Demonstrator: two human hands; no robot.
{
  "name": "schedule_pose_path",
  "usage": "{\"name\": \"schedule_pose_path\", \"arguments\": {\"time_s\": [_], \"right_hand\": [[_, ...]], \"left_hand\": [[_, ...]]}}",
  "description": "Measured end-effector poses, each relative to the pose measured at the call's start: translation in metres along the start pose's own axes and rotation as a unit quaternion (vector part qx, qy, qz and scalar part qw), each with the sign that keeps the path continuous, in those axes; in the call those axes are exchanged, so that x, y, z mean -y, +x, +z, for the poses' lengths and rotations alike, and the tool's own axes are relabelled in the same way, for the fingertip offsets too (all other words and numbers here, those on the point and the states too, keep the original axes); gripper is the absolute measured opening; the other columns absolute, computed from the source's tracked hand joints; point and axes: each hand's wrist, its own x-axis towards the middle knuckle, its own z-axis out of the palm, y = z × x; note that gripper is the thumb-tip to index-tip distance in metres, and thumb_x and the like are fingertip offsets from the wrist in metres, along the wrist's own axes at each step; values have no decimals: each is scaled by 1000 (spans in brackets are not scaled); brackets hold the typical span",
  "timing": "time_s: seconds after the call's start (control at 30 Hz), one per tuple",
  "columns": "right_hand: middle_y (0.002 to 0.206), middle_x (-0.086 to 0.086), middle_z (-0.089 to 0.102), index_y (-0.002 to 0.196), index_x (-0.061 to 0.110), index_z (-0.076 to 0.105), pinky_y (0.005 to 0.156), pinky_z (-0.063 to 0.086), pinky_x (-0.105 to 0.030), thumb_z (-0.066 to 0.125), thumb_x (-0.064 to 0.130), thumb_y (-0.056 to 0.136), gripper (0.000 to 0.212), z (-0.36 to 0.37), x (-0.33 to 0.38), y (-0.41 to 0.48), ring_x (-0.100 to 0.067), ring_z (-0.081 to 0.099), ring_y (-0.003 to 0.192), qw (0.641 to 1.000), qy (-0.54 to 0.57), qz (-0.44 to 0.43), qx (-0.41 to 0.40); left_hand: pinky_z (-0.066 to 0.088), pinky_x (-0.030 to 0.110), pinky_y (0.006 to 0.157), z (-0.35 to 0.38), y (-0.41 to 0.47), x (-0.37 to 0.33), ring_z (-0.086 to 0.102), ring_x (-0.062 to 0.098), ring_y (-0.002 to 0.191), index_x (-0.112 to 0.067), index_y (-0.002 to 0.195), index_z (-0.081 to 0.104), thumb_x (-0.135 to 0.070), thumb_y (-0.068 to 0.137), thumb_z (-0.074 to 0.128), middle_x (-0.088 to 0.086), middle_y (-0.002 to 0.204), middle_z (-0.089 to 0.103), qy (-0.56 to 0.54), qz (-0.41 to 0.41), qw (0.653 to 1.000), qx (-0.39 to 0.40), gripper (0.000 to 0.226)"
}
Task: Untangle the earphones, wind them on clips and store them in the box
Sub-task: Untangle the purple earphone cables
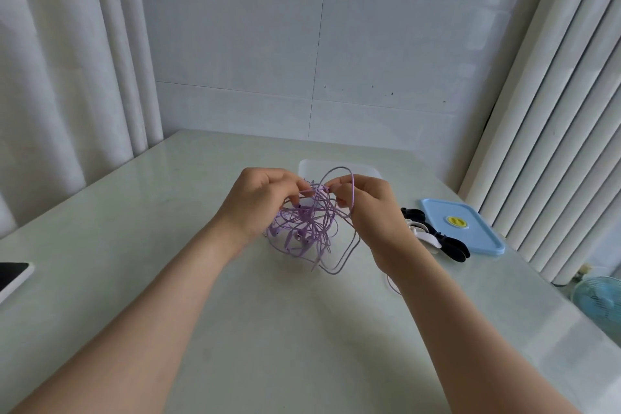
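One flat white-framed device with a dark screen (13, 274) is lying at the far left edge of the pale glossy bench (151, 228), partly cut off by the frame.

Further right, the left hand (258, 203) is hovering above the middle of the bench. Its fingers are curling, and its fingertips are pinching a strand of the tangled lilac earphone cords (302, 228). The tangle is hanging between the two hands. Its lower loops and several earbuds appear to be resting on the bench just under the left hand, and a longer loop is trailing toward the person.

Behind the tangle, a clear plastic box (312, 166) is sitting on the bench, mostly hidden by the hands, with only its far rim showing.

The right hand (366, 208) is working close beside the left, fingertips almost meeting, and is pinching the same knot of cord. One loop is arching up over its knuckles and running down past the wrist.

Just right of this hand, a cluster of black and white winder clips (431, 239) is lying on the bench, against or just beside the near-left edge of a light blue rectangular lid with a round yellow valve (480, 232), which is lying flat.

At the far right, beyond the bench edge, a pale blue fan (601, 299) is standing in front of white pleated curtains (554, 111).
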Motion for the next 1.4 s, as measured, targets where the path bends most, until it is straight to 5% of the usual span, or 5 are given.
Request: {"name": "schedule_pose_path", "arguments": {"time_s": [0.23, 0.4, 0.77, 1.0, 1.4], "right_hand": [[101, 6, 77, 104, 22, 79, 91, 48, -27, 38, 46, 107, 48, 6, 4, -5, -5, 69, 104, 984, -15, -125, -127], [109, 19, 74, 113, 26, 74, 97, 51, -38, 77, 22, 88, 25, 14, 2, -11, 0, 66, 109, 917, -207, -320, -120], [82, 20, 72, 109, 32, 72, 98, 49, -43, 75, 25, 90, 21, 20, -10, -5, -9, 69, 88, 938, -273, -206, -61], [87, 11, 75, 93, 28, 78, 87, 35, -38, 57, 20, 88, 22, 13, -21, 1, -24, 63, 94, 920, -384, -15, -75], [58, 8, 66, 74, 23, 73, 63, 44, -32, 66, 48, 94, 33, 12, -16, 6, -14, 62, 64, 967, -185, -44, -170]], "left_hand": [[28, 27, 59, 4, 4, 11, 31, 8, 57, -27, 92, 82, -26, 94, 76, -11, 60, 33, 79, 57, 995, -17, 6], [46, 15, 73, 5, 0, 7, 58, 2, 69, -24, 100, 79, -15, 101, 66, -9, 75, 73, 89, 71, 993, 27, 16], [41, 36, 76, -4, 6, 3, 50, 19, 76, -19, 84, 78, -29, 94, 67, 4, 74, 53, -163, -27, 985, -41, 18], [63, 42, 74, 2, 10, 1, 62, 22, 59, -14, 81, 49, -15, 111, 39, 6, 67, 56, -469, -140, 869, -67, 31], [42, 21, 64, 11, -1, 16, 52, 6, 64, -36, 86, 81, -46, 82, 86, -8, 88, 65, 175, 125, 977, -9, 12]]}}
